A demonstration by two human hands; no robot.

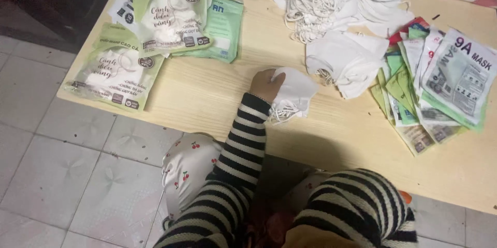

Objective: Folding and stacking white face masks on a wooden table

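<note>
My left hand rests on the low wooden table, its fingers closed on the left edge of a small stack of white face masks. Their ear loops hang out toward the table's near edge. The striped sleeve of my left arm runs up from below. My right arm's striped sleeve is folded at the bottom of the view, and its hand is hidden.
Filled green mask packets lie at the table's left, with more behind them. A big heap of loose white masks is at the back, and a smaller stack sits beside my hand. Flat packets lie fanned out at right. Tiled floor shows at left.
</note>
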